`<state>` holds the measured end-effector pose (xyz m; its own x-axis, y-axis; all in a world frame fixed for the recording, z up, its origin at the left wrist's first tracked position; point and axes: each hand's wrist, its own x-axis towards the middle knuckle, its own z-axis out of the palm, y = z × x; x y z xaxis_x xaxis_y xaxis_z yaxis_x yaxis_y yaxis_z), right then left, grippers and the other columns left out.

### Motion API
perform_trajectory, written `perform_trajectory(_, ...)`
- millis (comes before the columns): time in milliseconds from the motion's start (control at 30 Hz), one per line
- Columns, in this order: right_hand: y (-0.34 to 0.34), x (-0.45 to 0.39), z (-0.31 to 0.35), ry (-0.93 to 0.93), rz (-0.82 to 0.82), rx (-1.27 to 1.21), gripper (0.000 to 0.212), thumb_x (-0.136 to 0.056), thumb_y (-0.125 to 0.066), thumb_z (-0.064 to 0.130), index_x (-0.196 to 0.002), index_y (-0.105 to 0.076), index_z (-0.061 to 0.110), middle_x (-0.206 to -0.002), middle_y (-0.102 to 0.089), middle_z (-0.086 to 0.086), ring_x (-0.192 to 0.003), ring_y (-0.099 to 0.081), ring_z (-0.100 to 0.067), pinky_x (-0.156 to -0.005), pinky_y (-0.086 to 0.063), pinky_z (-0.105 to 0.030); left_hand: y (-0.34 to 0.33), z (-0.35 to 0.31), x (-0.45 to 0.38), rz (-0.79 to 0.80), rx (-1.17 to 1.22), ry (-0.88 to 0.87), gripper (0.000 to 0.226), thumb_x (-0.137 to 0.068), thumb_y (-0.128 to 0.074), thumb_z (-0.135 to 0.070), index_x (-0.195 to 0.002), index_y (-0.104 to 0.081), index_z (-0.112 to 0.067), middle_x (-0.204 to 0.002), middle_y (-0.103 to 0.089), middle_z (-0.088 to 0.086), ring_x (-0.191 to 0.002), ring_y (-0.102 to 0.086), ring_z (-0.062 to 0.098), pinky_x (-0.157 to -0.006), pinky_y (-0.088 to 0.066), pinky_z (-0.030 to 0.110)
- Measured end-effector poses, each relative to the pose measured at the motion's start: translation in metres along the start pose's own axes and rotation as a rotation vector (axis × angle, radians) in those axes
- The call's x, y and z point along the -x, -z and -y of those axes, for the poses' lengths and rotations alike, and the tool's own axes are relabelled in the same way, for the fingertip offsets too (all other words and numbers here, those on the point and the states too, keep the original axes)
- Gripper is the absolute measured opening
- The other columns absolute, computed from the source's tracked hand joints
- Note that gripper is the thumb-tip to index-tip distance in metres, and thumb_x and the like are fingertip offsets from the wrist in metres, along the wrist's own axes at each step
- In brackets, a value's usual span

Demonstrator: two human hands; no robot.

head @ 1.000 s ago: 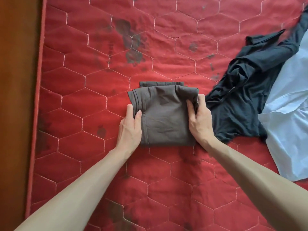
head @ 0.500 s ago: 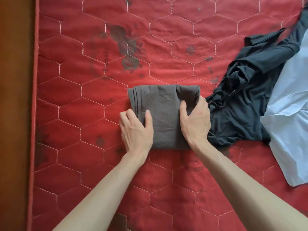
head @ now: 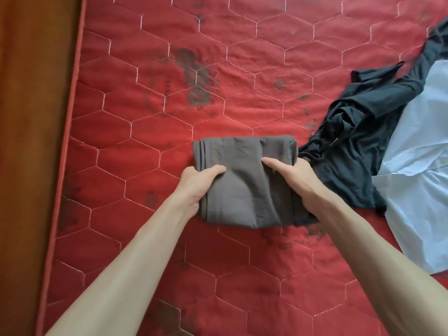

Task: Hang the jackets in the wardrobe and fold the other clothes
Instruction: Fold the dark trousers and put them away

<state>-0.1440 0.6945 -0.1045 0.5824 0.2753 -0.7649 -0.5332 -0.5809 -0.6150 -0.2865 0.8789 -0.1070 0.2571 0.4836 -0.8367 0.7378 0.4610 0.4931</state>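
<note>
Gripping the folded brown garment from both sides, left hand and right hand lay thumbs on top with fingers hidden underneath, seemingly to lift it intact off the red mattress.

One head-worn camera looks steeply down, close over the red mattress; both forearms reach in from below.

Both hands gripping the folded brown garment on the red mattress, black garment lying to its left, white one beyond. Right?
One error: the black garment lies to the right of the folded brown garment, not the left. The head view shows it, with the white garment beyond it. The rest holds: the left hand and right hand both grip the brown garment on the red mattress.
</note>
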Motion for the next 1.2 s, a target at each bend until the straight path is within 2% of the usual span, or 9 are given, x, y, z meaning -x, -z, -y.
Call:
perform_trajectory(133,0.007,0.017,-0.008,-0.15,0.18,-0.254,0.035,-0.073,-0.09,0.048,-0.101,-0.085,0.027,-0.105,-0.081,-0.005,-0.094,-0.079,-0.02,-0.071,-0.063,-0.033,0.019,0.02,0.011,0.178,0.205,0.024,0.04,-0.082,-0.087,-0.031,-0.113,-0.075,-0.009,-0.099,-0.082,0.006,-0.091,-0.079,0.021,-0.063,-0.061,0.027)
perform_trajectory(267,0.014,0.032,-0.02,-0.188,0.266,-0.335,0.024,-0.083,-0.085,0.041,-0.1,-0.085,0.025,-0.108,-0.081,-0.007,-0.094,-0.079,-0.022,-0.065,-0.063,-0.033,0.036,0.043,0.029,0.369,0.294,0.042,0.058,-0.081,-0.085,-0.035,-0.13,-0.067,-0.012,-0.117,-0.078,0.011,-0.106,-0.076,0.026,-0.077,-0.064,0.036)
perform_trajectory(367,0.019,0.043,-0.025,-0.193,0.302,-0.408,0.023,-0.082,-0.084,0.039,-0.099,-0.085,0.024,-0.11,-0.08,-0.007,-0.094,-0.079,-0.021,-0.065,-0.063,-0.033,0.041,0.057,0.043,0.422,0.318,0.022,0.063,-0.078,-0.082,-0.036,-0.135,-0.061,-0.019,-0.121,-0.077,0.009,-0.109,-0.075,0.025,-0.075,-0.063,0.034)
perform_trajectory(533,0.025,0.071,-0.04,-0.079,0.4,-0.29,0.038,-0.082,-0.085,0.04,-0.115,-0.08,0.022,-0.12,-0.077,-0.008,-0.106,-0.076,-0.024,-0.076,-0.063,-0.034,0.037,0.069,0.07,0.309,0.402,-0.104,0.058,-0.079,-0.082,-0.032,-0.132,-0.062,-0.023,-0.118,-0.078,0.007,-0.105,-0.077,0.024,-0.073,-0.063,0.035)
perform_trajectory(733,0.032,0.133,-0.031,0.071,0.26,-0.157,0.042,-0.069,-0.094,0.046,-0.105,-0.073,0.04,-0.109,-0.08,0.004,-0.094,-0.079,-0.015,-0.062,-0.061,-0.037,0.049,0.06,0.128,0.275,0.4,-0.267,0.061,-0.083,-0.079,-0.029,-0.14,-0.056,-0.029,-0.124,-0.076,0.0,-0.113,-0.074,0.02,-0.079,-0.062,0.031)
perform_trajectory(833,0.043,0.182,-0.001,0.136,0.257,-0.188,0.039,-0.075,-0.091,0.045,-0.109,-0.073,0.039,-0.113,-0.079,0.004,-0.096,-0.078,-0.014,-0.063,-0.061,-0.036,0.063,0.035,0.18,0.263,0.374,-0.359,0.052,-0.091,-0.076,-0.023,-0.139,-0.056,-0.027,-0.127,-0.074,-0.001,-0.118,-0.071,0.02,-0.088,-0.061,0.031)
perform_trajectory(933,0.053,0.243,0.041,0.189,0.252,-0.162,0.029,-0.083,-0.086,0.042,-0.108,-0.072,0.041,-0.112,-0.079,0.006,-0.096,-0.078,-0.013,-0.063,-0.061,-0.035,0.08,0.009,0.241,0.276,0.393,-0.398,0.042,-0.099,-0.066,-0.013,-0.139,-0.055,-0.024,-0.127,-0.074,0.002,-0.118,-0.071,0.021,-0.086,-0.061,0.03)
perform_trajectory(1100,0.074,0.342,0.11,0.28,0.226,-0.096,0.025,-0.088,-0.076,0.055,-0.109,-0.072,0.042,-0.105,-0.08,0.009,-0.09,-0.079,-0.013,-0.058,-0.059,-0.036,0.106,-0.021,0.342,0.287,0.514,-0.47,0.051,-0.096,-0.068,-0.018,-0.145,-0.052,-0.018,-0.131,-0.072,0.008,-0.121,-0.07,0.026,-0.088,-0.061,0.031)
perform_trajectory(1200,0.084,0.394,0.139,0.339,0.245,-0.072,0.018,-0.096,-0.066,0.058,-0.108,-0.073,0.046,-0.108,-0.08,0.012,-0.094,-0.078,-0.011,-0.059,-0.059,-0.029,0.118,-0.027,0.398,0.272,0.549,-0.529,0.053,-0.098,-0.069,-0.021,-0.148,-0.052,-0.023,-0.136,-0.07,0.006,-0.126,-0.067,0.026,-0.093,-0.059,0.032)
